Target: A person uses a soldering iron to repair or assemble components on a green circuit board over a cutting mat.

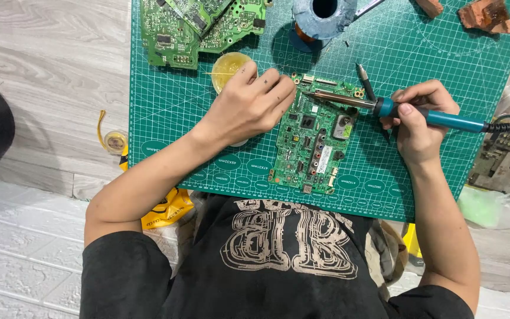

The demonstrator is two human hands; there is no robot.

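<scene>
Matt green cutting mat [172,118], shiny metal soldering-iron shaft [337,99]

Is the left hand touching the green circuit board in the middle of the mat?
Touching. The head view shows the left hand with its fingertips resting on the upper left edge of the green circuit board; no mat shows between them.

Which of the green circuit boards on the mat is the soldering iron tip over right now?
The lone green board at the mat's centre, steadied by the left hand. The soldering iron in the right hand points at its top edge; the other boards lie stacked at the far-left corner, untouched.
</scene>
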